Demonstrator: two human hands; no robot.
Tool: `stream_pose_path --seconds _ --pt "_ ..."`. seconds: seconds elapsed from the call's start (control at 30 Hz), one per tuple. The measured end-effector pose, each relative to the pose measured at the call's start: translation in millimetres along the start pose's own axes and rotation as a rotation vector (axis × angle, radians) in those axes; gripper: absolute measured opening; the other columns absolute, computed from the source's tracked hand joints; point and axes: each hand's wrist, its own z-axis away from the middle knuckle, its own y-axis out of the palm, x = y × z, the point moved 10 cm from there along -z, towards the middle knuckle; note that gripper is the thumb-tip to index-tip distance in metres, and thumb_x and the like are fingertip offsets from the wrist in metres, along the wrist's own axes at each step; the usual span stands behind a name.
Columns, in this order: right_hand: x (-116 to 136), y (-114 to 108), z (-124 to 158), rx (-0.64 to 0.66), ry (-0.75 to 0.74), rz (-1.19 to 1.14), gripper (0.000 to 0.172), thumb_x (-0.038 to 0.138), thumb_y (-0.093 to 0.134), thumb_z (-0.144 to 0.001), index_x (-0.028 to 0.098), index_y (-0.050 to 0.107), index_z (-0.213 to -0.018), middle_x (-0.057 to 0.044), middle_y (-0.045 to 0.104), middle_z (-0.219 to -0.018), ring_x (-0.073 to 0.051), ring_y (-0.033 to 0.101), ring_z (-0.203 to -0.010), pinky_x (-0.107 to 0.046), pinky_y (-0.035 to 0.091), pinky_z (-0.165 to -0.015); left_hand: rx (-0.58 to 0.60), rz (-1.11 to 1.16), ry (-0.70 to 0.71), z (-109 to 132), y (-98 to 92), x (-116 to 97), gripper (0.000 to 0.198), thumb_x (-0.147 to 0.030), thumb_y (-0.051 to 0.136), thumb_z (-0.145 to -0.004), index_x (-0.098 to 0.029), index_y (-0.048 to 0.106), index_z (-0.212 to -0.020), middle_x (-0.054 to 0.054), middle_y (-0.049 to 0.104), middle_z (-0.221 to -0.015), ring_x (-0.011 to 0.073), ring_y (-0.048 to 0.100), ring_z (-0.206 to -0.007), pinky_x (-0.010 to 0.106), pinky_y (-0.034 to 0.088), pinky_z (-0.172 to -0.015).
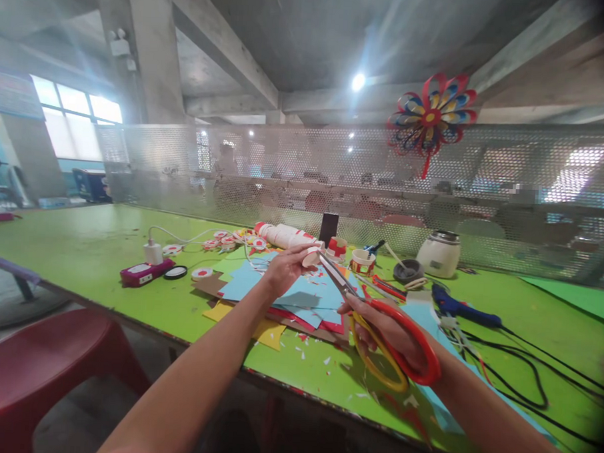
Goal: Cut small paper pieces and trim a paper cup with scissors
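My left hand [283, 271] pinches a small white paper cup piece [311, 257] above the stacked coloured paper. In my right hand [385, 330] are large scissors [400, 337] with one red and one yellow handle loop. Their blades point up and left, with the tips at the edge of the cup piece; I cannot tell whether they are cutting into it. Under both hands lie light blue paper sheets [299, 293], with yellow paper [265, 328] and brown card below. Small white and red scraps [326, 361] are scattered near the table's front edge.
Behind the hands lie a white paper-cup stack [286, 236], a phone [328, 229] and a cup of tools [363, 261]. A blue glue gun [466, 307] with black cables lies right. A purple power strip [144, 273] sits left; a red stool [40, 369] stands below.
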Motion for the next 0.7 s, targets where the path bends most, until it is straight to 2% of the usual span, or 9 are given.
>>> stream_pose_path --seconds 0.7 --pt "-5.2 2.2 -1.0 -0.004 0.077 -0.101 0.039 0.055 0.052 -0.084 0.017 0.061 -0.087 0.009 0.044 -0.041 -0.007 0.038 -0.036 -0.020 0.037 -0.040 -0.020 0.024 -0.019 1.0 1.7 -0.5 0.028 -0.023 0.062 -0.075 -0.017 0.069 -0.101 0.008 0.068 -0.098 0.0202 0.062 -0.088 0.030 0.047 -0.073"
